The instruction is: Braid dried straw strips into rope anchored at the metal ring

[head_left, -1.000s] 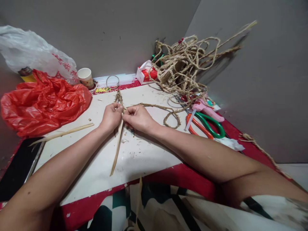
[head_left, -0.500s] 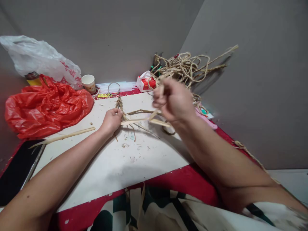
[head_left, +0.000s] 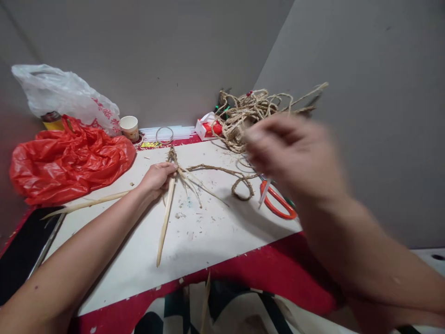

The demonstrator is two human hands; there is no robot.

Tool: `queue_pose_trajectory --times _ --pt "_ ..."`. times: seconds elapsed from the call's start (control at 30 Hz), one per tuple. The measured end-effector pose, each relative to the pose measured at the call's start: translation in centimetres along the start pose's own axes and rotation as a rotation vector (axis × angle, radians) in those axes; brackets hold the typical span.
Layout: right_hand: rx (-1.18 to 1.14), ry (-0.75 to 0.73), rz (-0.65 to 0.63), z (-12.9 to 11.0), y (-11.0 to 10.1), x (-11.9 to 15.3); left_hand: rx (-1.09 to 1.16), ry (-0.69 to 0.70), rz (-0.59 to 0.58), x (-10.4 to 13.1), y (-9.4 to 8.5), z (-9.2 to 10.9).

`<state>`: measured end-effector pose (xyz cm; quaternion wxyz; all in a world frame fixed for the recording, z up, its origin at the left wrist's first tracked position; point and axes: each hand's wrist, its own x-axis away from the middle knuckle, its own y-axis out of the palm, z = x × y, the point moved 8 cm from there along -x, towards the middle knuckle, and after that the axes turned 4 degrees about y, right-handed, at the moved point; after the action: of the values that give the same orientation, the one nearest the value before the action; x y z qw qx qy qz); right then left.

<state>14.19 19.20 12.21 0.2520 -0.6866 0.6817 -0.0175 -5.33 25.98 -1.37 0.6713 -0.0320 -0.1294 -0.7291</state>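
Note:
My left hand (head_left: 158, 178) rests on the white board, thumb and fingers pinched on a bundle of dry plant fibres with a knotted, plaited top (head_left: 172, 154). From the pinch a wide pale strip (head_left: 164, 227) points down toward me, and thinner strands (head_left: 194, 183) fan out to the right. A brown twisted cord (head_left: 217, 169) runs right from there and ends in a loop. My right hand (head_left: 288, 153) is raised above the board's right side, blurred by motion; its fingers look curled, but whether they hold anything is unclear. Below it lie orange-handled scissors (head_left: 278, 204).
A coil of straw rope (head_left: 257, 109) lies at the back right beside a tissue pack (head_left: 206, 127). At left are a red plastic bag (head_left: 76, 162), a white bag (head_left: 66, 95), a paper cup (head_left: 129, 129), a loose strip (head_left: 93, 202) and a black phone-like slab (head_left: 26, 248).
My right hand has moved right, away from the bundle. The pale strip, earlier stretched toward it, now lies pointing down toward me. The scissors have come into view.

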Motion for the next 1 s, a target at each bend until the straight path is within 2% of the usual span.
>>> queue_pose_trajectory --times 0.07,0.13,0.2,0.27,0.53,0.67,0.73,0.87,0.93,1.0 --pt "-0.045 0.065 -0.160 1.0 2.9 -0.8 0.053 -0.007 -0.056 -0.1 0.2 0.1" --pt "-0.087 0.182 -0.297 3.1 5.8 -1.5 0.082 -0.016 -0.092 -0.2 0.2 0.1" --pt "-0.107 0.282 -0.311 5.3 7.6 -2.2 0.085 -0.023 -0.101 -0.3 0.3 0.0" --pt "-0.116 0.321 -0.295 6.8 8.6 -3.0 0.085 -0.021 -0.103 -0.4 0.3 0.0" --pt "-0.082 0.318 -0.246 8.9 9.9 -4.7 0.106 -0.034 -0.115 -0.3 0.6 0.1" --pt "0.006 0.311 -0.341 9.7 10.4 -4.7 0.099 -0.037 -0.117 -0.2 0.7 0.1" --pt "0.092 0.227 -0.365 9.5 10.5 -4.9 0.094 -0.039 -0.117 -0.2 0.7 0.1" --pt "0.345 0.007 -0.320 8.1 10.2 -5.4 0.075 -0.038 -0.123 -0.2 0.6 0.1" --pt "0.416 -0.002 -0.335 7.7 10.4 -5.5 0.063 -0.033 -0.138 -0.3 0.7 0.1" --pt "0.405 0.076 -0.381 7.7 10.7 -5.4 0.051 -0.028 -0.147 -0.4 0.7 0.0"
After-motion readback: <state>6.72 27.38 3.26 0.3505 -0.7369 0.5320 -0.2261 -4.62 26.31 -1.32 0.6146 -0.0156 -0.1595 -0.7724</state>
